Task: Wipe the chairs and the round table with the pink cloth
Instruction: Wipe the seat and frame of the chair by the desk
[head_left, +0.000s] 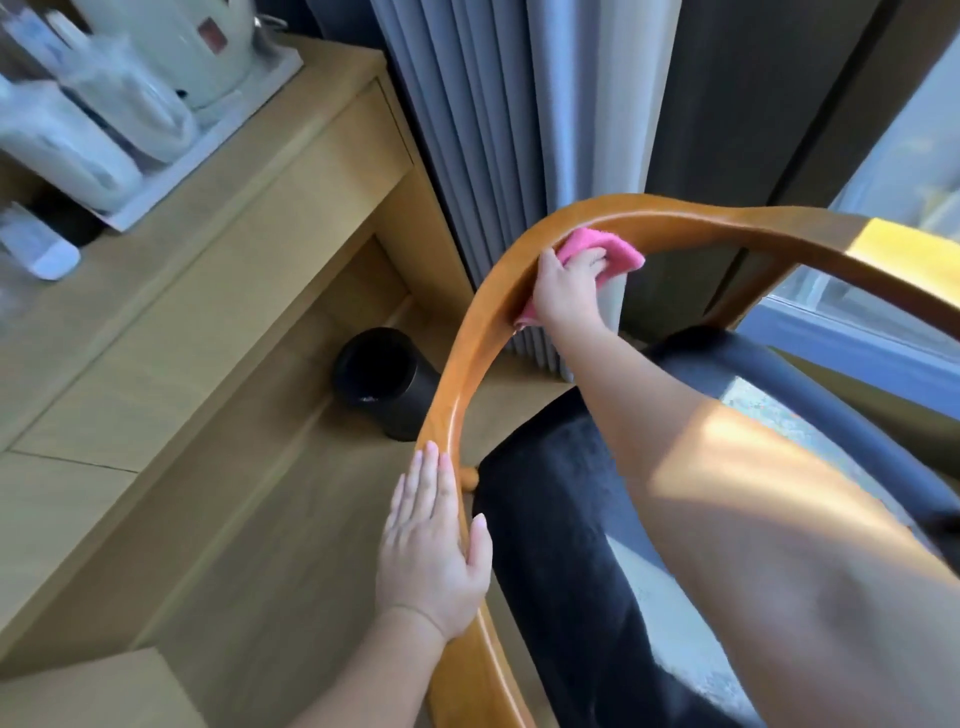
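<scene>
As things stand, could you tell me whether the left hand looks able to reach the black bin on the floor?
Probably yes. The left hand rests flat on the outer side of the wooden rail, the same side as the black bin, with only bare floor between them, though it would need to stretch forward and down.

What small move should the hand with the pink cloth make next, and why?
Probably slide the right hand with the pink cloth further right along the curved wooden rail. The cloth presses the rail's inner bend, the long stretch beyond looks not yet reached, and the left hand lies flat on the rail, steadying it.
</scene>
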